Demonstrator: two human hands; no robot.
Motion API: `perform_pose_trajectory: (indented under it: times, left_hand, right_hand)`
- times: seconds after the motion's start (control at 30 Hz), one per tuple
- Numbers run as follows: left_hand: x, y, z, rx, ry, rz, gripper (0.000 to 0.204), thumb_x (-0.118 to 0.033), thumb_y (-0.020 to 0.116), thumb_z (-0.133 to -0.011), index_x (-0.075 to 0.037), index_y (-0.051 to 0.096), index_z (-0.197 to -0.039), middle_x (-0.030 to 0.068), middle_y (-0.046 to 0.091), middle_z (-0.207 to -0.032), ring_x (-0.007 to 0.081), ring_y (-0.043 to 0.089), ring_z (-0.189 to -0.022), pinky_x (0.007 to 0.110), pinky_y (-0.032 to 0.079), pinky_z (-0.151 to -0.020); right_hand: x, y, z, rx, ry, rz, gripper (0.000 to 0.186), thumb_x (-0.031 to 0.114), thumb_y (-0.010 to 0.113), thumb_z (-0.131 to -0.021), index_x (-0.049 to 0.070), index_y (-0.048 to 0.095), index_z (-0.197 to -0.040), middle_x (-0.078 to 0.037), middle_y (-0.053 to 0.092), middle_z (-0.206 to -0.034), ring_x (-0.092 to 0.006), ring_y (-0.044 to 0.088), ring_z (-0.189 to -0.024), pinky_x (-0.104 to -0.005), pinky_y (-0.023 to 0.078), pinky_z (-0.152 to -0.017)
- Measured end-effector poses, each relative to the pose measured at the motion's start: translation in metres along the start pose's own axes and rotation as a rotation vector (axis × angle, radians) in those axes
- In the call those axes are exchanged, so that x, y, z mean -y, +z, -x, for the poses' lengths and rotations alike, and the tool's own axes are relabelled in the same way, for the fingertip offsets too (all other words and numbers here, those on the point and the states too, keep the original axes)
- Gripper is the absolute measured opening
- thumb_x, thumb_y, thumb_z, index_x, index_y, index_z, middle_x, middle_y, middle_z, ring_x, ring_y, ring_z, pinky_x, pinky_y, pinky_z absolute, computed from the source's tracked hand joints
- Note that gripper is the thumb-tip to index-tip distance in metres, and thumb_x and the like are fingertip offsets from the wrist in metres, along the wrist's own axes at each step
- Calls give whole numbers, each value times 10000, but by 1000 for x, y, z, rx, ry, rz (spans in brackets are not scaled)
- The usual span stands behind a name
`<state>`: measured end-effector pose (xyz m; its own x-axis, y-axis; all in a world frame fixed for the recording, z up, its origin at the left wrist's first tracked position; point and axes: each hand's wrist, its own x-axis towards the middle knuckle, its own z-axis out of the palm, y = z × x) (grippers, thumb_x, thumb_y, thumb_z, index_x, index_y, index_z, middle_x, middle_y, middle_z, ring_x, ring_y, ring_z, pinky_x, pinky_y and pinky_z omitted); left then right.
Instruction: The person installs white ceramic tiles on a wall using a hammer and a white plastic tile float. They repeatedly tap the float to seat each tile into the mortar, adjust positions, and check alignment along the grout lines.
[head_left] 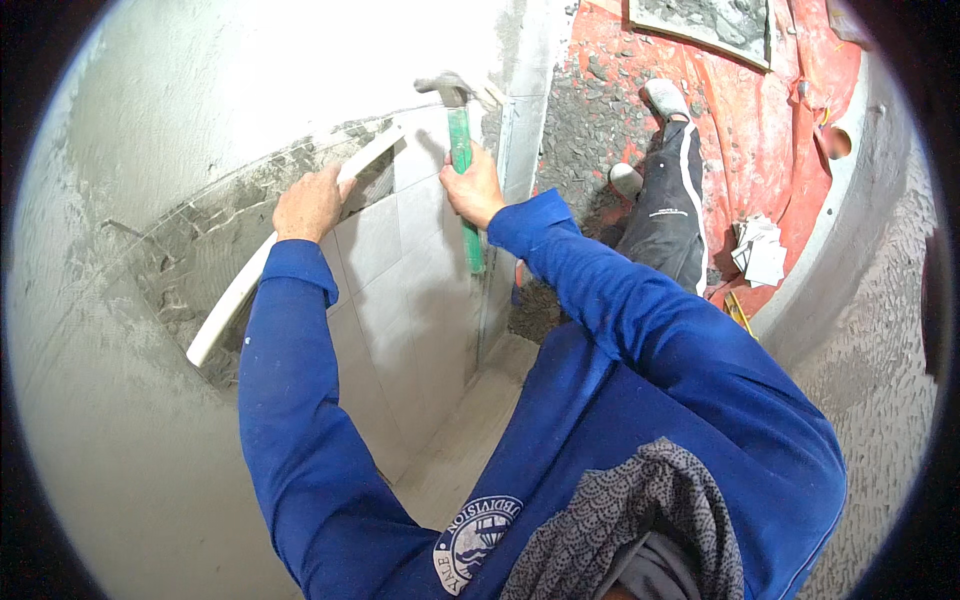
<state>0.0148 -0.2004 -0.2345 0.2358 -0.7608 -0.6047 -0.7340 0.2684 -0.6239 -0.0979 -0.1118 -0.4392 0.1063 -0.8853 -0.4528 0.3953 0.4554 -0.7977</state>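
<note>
A long, straight white bar lies slantwise along the wall, over the border between rough grey mortar and smooth grey tiles. My left hand is closed around its upper part. In my right hand is a claw hammer with a green handle, gripped around the middle. Its metal head points up, close to the wall just beyond the bar's upper end. The hammer and the bar are apart.
At the right, dark rubble covers part of a red sheet. A leg in dark trousers extends there. Beyond are a framed tray, several white square pieces, a yellow tool and an orange pipe opening.
</note>
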Motion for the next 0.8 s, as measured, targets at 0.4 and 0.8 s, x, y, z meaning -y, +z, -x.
perform_pose_trajectory:
  times: [0.4, 0.8]
  left_hand:
    - [10, -6, -20, 89, -25, 60, 451, -486, 491, -949, -165, 594, -1249, 138, 660, -1144, 317, 618, -1093, 487, 499, -916]
    - [7, 63, 9, -19, -148, 493, 412, -393, 505, -948, -48, 600, -1150, 264, 650, -1033, 454, 605, -1004, 518, 464, -869]
  right_hand:
    - [24, -19, -32, 302, 207, 3, 147, 53, 563, -770, 0, 569, -908, -104, 533, -555, -190, 510, -388, -361, 406, -365]
    - [24, -49, -35, 400, 301, -26, 92, 27, 552, -773, 24, 488, -840, -47, 479, -589, -120, 449, -373, -297, 368, -312]
